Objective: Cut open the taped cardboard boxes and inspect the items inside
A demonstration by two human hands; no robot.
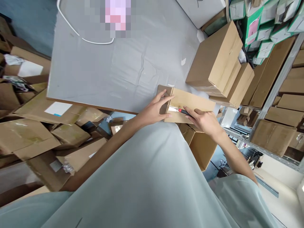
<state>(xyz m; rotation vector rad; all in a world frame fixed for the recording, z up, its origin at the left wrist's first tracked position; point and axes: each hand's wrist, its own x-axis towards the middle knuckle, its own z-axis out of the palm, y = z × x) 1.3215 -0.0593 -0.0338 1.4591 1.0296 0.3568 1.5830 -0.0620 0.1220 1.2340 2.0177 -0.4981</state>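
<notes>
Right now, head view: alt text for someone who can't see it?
The right hand holds a red and black cutter at a cardboard box by a grey table's edge; the left hand touches the box's left end. Cartons stand stacked at right; more boxes are heaped at left.

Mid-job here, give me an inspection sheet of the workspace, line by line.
Surface: table under a wrinkled grey cover, with small pale patches near the cartons.
Job's things: cardboard box at the table's near edge; red-and-black tool angled over it, blade unclear.
Clutter: stacked cartons at the right; piled cardboard beyond the left edge.
Hands: left hand spread against the box's left end; right hand closed around the tool.
Cables: white cable curving across the far left, running up to a pixelated patch.
Surroundings: metal shelving holding boxes, far right.
</notes>
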